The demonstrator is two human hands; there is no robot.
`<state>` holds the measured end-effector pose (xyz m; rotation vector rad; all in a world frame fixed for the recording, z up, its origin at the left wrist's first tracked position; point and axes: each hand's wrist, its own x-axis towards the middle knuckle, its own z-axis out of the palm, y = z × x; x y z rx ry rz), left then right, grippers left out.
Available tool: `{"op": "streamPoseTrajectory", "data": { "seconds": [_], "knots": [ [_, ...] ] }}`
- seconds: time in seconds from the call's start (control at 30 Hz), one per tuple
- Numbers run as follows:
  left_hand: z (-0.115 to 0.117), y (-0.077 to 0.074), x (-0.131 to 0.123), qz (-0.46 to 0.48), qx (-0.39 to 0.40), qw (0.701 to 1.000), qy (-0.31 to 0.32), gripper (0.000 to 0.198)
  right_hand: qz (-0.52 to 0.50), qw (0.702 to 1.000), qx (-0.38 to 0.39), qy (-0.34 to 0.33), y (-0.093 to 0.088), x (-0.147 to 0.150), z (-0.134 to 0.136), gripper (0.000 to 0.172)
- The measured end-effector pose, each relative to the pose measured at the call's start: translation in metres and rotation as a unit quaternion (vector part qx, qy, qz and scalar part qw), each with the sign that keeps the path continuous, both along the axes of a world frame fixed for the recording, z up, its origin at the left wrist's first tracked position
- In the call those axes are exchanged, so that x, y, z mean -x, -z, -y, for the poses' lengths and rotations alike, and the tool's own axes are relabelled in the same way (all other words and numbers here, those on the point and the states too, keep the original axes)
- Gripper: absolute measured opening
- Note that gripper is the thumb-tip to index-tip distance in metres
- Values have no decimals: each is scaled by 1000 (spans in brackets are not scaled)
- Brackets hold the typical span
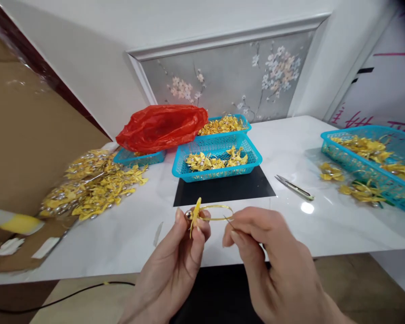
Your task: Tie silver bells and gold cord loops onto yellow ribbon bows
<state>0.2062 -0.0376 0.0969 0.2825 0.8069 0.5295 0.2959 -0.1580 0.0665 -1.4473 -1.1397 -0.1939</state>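
As left hand [175, 258] pinches yellow flower [196, 215], right hand [273, 265] pinches its cord [219, 206] (end hidden).

A white bench [290, 144] holds a blue basket [219, 173] of yellow flowers [216, 161] on a black mat [222, 190]. A red bag [162, 126] lies behind it. Small snips [294, 187] lie between it and a second basket [367, 174] on the right.

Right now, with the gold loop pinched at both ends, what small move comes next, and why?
Probably draw the right hand away to shrink the gold cord loop: it stands open between the hands, while the left hand pins the yellow flower.
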Motion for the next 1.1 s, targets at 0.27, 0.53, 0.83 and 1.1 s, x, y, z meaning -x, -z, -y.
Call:
{"op": "streamPoseTrajectory", "data": {
  "seconds": [0.27, 0.53, 0.83, 1.1],
  "knots": [
    [-4, 4, -1, 72, 69, 995, -31, 46, 126, 991, -32, 31, -7, -11, -19, 21],
    [-5, 7, 0, 44, 45, 997, -37, 48, 160, 986, -39, 29, -8, -8, -20, 26],
    [-5, 12, 0, -15, -86, 996, -10, 54, 198, 979, 4, 38, -8, -13, -18, 30],
    [-1, 16, 1, -17, -201, 977, 74, 28, 243, 965, 91, 43, -19, -23, -10, 39]
  ]
}}
